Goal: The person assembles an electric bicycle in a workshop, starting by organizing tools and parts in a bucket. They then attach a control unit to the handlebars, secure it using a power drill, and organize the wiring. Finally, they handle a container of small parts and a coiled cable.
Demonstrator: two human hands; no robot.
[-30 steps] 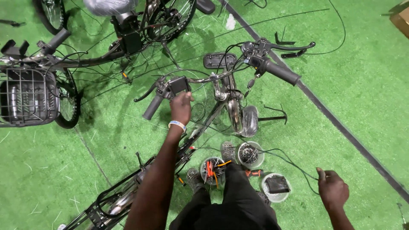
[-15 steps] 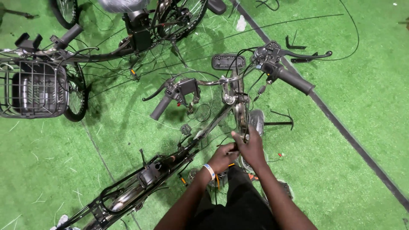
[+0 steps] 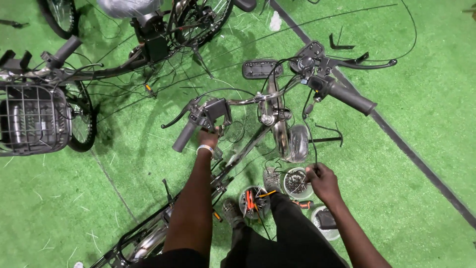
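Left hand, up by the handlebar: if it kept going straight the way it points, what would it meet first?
The left hand points up the frame, already at the black control unit by the left grip. That unit comes first; depth is hard to judge, so contact is uncertain.

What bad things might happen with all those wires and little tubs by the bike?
The right hand pinches a thin black cable running up to the handlebar; a hard pull might strain it. The small tubs sit right by the shoes, so a step could tip them. Loose wires on the green mat might trip someone.
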